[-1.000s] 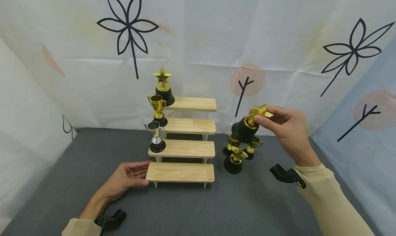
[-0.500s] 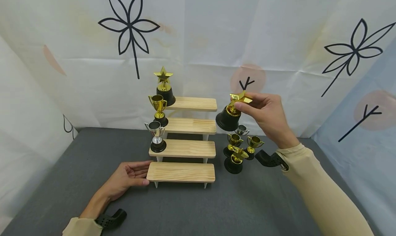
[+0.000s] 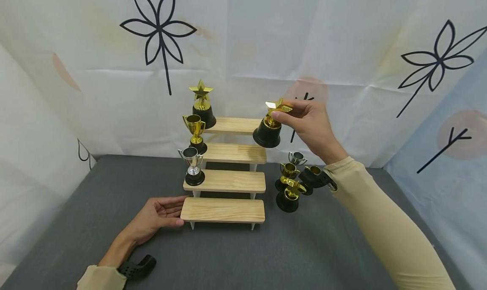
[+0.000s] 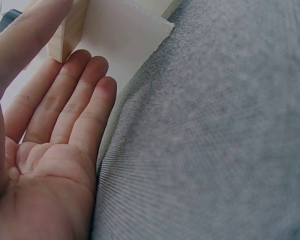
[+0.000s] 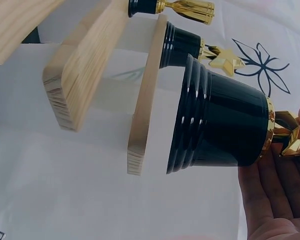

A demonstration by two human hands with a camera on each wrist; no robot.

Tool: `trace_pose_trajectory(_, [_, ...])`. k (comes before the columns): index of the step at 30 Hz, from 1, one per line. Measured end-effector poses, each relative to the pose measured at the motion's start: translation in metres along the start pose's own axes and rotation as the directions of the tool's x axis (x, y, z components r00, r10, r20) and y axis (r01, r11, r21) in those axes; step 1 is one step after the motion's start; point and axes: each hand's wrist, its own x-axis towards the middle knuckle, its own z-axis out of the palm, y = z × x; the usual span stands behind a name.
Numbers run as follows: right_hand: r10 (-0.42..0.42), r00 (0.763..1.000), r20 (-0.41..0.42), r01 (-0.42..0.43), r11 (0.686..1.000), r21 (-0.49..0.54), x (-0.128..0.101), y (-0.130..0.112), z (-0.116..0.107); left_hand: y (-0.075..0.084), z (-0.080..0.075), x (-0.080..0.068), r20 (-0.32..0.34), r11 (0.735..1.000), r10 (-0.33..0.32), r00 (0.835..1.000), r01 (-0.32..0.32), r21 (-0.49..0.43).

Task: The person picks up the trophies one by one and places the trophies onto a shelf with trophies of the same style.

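Note:
My right hand (image 3: 313, 127) pinches a gold star trophy (image 3: 267, 134) by its star, holding it in the air at the right end of the wooden tiered display stand (image 3: 224, 210). In the right wrist view, the black base of this trophy (image 5: 225, 120) appears just above the top step, with a gap between them. My left hand (image 3: 154, 222) lies on the table with straight fingers, at the left end of the lowest step. On the left ends of the upper steps stand another star trophy (image 3: 204, 114), a gold cup trophy (image 3: 195, 127) and a silver cup trophy (image 3: 193, 165).
Right of the stand, several small trophies cluster on the grey table (image 3: 266, 256): a small star trophy (image 3: 288, 201), a gold cup (image 3: 289, 170), a silver cup (image 3: 296, 158) and another gold cup partly behind my wrist strap (image 3: 316, 178). A patterned white cloth (image 3: 251, 40) hangs behind.
My right hand has carried the star trophy left and up, from above the trophy cluster to the top step's right end. The silver cup in the cluster has come into sight. My left hand stays put.

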Motion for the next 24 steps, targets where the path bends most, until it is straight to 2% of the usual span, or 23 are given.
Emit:
trace_pose_trajectory(13, [0.050,0.999,0.022,-0.050,0.999,0.003,0.028,0.001,0.017,0.001,-0.001,-0.001,0.002,1.000,-0.006,1.000,0.006,0.000])
trace_pose_trajectory(24, [0.084,0.993,0.078,-0.085,0.996,-0.001,0.044,0.009,0.033,-0.001,-0.001,-0.001,0.002,1.000,0.003,1.000,-0.003,-0.010])
